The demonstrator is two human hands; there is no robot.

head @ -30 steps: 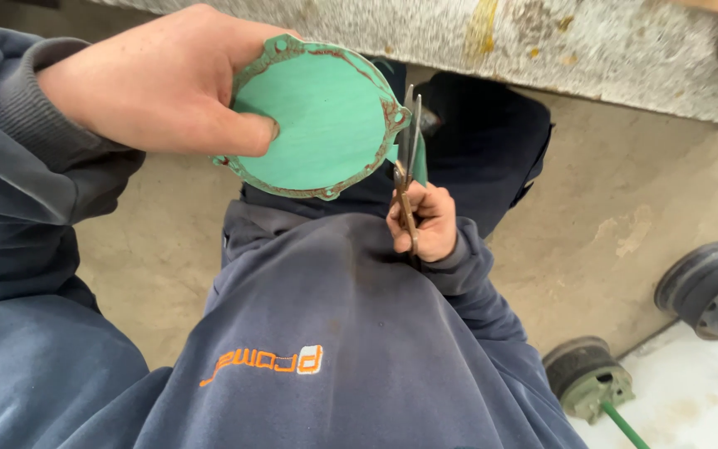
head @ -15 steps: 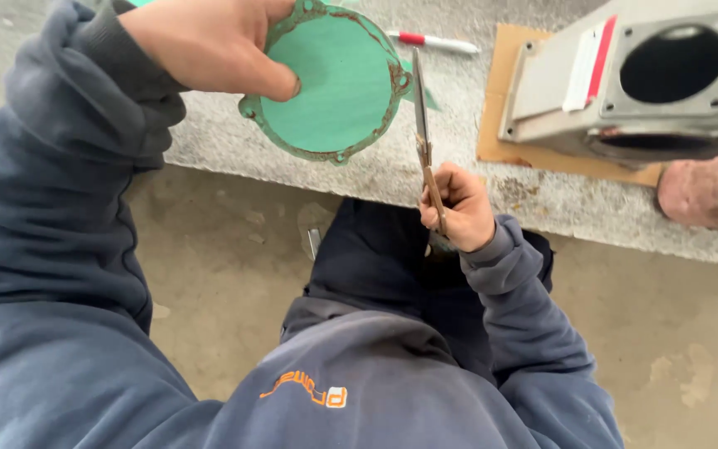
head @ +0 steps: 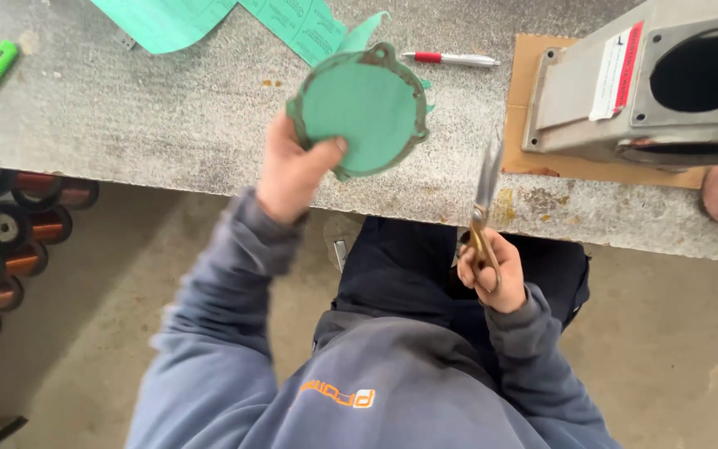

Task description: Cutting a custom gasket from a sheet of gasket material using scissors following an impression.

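The left hand (head: 292, 170) pinches a round green gasket (head: 363, 108) by its near-left edge, held above the grey stone bench (head: 168, 108). To the right, the right hand (head: 492, 270) is clenched around scissors (head: 484, 199), blades pointing far, near a grey metal housing (head: 625, 91)

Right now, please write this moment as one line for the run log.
left hand: holds round green gasket | right hand: holds scissors, blades up | apart from gasket | over stone bench

a workshop: rough stone workbench (head: 168, 125), metal housing (head: 650, 91), copper wire spools (head: 10, 241) on a concrete floor (head: 666, 349).
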